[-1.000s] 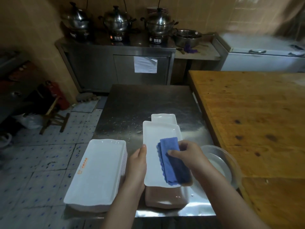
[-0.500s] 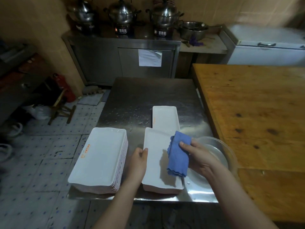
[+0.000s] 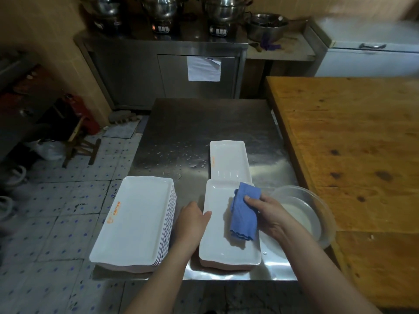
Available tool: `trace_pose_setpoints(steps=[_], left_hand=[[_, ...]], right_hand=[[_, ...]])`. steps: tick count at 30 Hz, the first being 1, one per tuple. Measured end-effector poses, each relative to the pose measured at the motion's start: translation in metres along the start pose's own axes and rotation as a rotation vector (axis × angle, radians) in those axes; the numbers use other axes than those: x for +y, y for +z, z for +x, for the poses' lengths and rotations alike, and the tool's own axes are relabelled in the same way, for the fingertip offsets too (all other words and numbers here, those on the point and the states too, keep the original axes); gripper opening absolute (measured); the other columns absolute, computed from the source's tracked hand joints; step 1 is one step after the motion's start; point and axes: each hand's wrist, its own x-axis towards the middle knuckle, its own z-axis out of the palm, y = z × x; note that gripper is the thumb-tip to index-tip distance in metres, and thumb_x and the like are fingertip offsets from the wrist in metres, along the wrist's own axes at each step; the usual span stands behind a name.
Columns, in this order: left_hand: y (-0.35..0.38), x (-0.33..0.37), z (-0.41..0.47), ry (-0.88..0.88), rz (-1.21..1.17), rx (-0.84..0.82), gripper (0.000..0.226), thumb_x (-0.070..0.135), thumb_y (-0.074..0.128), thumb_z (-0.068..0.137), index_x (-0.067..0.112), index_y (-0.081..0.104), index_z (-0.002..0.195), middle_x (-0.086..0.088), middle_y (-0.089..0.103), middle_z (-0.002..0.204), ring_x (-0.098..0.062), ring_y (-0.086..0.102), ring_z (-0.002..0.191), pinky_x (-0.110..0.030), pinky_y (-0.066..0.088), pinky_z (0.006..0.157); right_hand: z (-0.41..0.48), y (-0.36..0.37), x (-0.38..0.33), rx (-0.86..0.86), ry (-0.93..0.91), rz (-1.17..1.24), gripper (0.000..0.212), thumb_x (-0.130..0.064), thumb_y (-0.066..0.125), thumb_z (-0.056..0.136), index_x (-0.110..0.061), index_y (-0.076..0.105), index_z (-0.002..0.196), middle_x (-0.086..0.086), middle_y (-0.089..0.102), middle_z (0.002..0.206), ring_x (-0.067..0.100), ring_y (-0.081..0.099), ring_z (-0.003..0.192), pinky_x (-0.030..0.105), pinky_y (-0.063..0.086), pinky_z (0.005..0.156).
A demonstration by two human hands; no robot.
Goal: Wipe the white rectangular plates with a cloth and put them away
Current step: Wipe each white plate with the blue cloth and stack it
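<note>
A white rectangular plate (image 3: 217, 236) lies near the front edge of the steel table (image 3: 204, 123). My left hand (image 3: 191, 223) grips its left rim, thumb on top. My right hand (image 3: 267, 214) holds a folded blue cloth (image 3: 243, 211) over the plate's right half, its lower end hanging onto the plate. A tall stack of white rectangular plates (image 3: 136, 225) sits at the table's front left. Another white plate (image 3: 229, 159) lies flat just behind the one I hold.
A clear plastic bowl (image 3: 317, 211) with milky water stands at the table's right edge, close to my right wrist. A wooden table (image 3: 351, 141) adjoins on the right. Steel pots (image 3: 223, 7) stand on a counter at the back; a tiled floor lies to the left.
The plate has come down from a raised tilt to lie near the table's front edge. The cloth has shifted from the plate's middle toward its right side. The camera has tilted down.
</note>
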Motion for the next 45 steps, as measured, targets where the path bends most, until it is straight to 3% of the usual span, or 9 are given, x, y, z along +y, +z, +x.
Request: trace_pose_setpoints(steps=[3, 6, 11, 16, 20, 24, 30, 39, 45], left_hand=[[-0.004, 0.007, 0.014, -0.069, -0.092, -0.036, 0.033, 0.046, 0.062, 0.07, 0.022, 0.041, 0.065, 0.007, 0.053, 0.067, -0.01, 0.048, 0.056, -0.024, 0.032, 0.051], [-0.009, 0.026, 0.041, -0.117, -0.214, -0.029, 0.03, 0.048, 0.06, 0.076, 0.022, 0.045, 0.073, 0.007, 0.055, 0.08, -0.016, 0.054, 0.072, -0.027, 0.04, 0.065], [-0.015, 0.067, 0.102, -0.103, -0.245, -0.04, 0.035, 0.034, 0.057, 0.087, 0.011, 0.054, 0.061, -0.017, 0.062, 0.073, -0.033, 0.056, 0.071, -0.031, 0.035, 0.06], [0.009, 0.079, 0.155, -0.171, -0.125, -0.179, 0.047, 0.039, 0.057, 0.087, -0.004, 0.064, 0.104, -0.022, 0.066, 0.106, -0.037, 0.062, 0.097, -0.033, 0.047, 0.075], [0.019, 0.082, 0.178, -0.11, -0.056, -0.219, 0.043, 0.035, 0.065, 0.082, -0.001, 0.061, 0.105, -0.016, 0.067, 0.107, -0.032, 0.063, 0.097, -0.029, 0.042, 0.069], [0.024, 0.085, 0.187, -0.074, 0.012, -0.219, 0.036, 0.028, 0.063, 0.086, 0.001, 0.058, 0.109, -0.016, 0.063, 0.115, -0.032, 0.059, 0.104, -0.027, 0.038, 0.071], [0.016, 0.084, 0.186, -0.061, -0.074, -0.124, 0.023, 0.019, 0.05, 0.093, 0.002, 0.062, 0.103, -0.015, 0.065, 0.109, -0.031, 0.059, 0.093, -0.026, 0.035, 0.066], [-0.002, 0.093, 0.181, -0.108, -0.353, -0.113, 0.017, 0.025, 0.034, 0.099, 0.012, 0.044, 0.095, -0.01, 0.054, 0.091, -0.027, 0.049, 0.076, -0.032, 0.035, 0.062], [-0.03, 0.11, 0.157, -0.13, -0.666, -0.201, 0.019, 0.035, 0.039, 0.098, 0.017, 0.042, 0.1, -0.008, 0.057, 0.094, -0.023, 0.055, 0.079, -0.032, 0.044, 0.067]], right_hand=[[0.012, 0.003, -0.003, 0.029, 0.007, 0.015, 0.018, -0.004, 0.062, 0.088, -0.002, 0.061, 0.106, 0.012, 0.074, 0.085, 0.025, 0.072, 0.073, 0.031, 0.056, 0.055], [0.027, 0.007, -0.012, 0.075, -0.014, -0.021, 0.02, -0.006, 0.064, 0.087, -0.001, 0.06, 0.106, 0.01, 0.074, 0.082, 0.024, 0.072, 0.073, 0.032, 0.056, 0.057], [0.058, 0.016, -0.033, 0.176, -0.052, -0.118, 0.026, -0.013, 0.071, 0.083, -0.001, 0.061, 0.104, 0.015, 0.071, 0.097, 0.031, 0.068, 0.09, 0.042, 0.056, 0.079], [0.089, 0.011, -0.046, 0.267, -0.057, -0.124, 0.019, -0.016, 0.072, 0.082, -0.004, 0.061, 0.093, 0.007, 0.073, 0.079, 0.022, 0.07, 0.073, 0.032, 0.054, 0.058], [0.105, 0.009, -0.052, 0.278, -0.052, -0.106, 0.016, -0.017, 0.07, 0.084, -0.007, 0.06, 0.09, 0.0, 0.072, 0.063, 0.013, 0.069, 0.056, 0.023, 0.05, 0.045], [0.112, 0.01, -0.052, 0.31, -0.051, -0.102, 0.015, -0.016, 0.072, 0.082, -0.008, 0.06, 0.087, -0.001, 0.07, 0.063, 0.015, 0.068, 0.06, 0.024, 0.05, 0.045], [0.111, 0.013, -0.059, 0.329, -0.063, -0.117, 0.013, -0.015, 0.069, 0.084, -0.007, 0.06, 0.09, 0.009, 0.069, 0.083, 0.021, 0.067, 0.073, 0.027, 0.051, 0.053], [0.095, 0.025, -0.085, 0.337, -0.158, -0.156, 0.014, -0.016, 0.065, 0.088, -0.007, 0.063, 0.097, 0.013, 0.07, 0.093, 0.026, 0.067, 0.084, 0.037, 0.054, 0.072], [0.06, 0.047, -0.123, 0.176, -0.229, -0.144, 0.009, -0.014, 0.063, 0.089, -0.006, 0.063, 0.093, 0.003, 0.073, 0.071, 0.012, 0.069, 0.06, 0.022, 0.051, 0.047]])
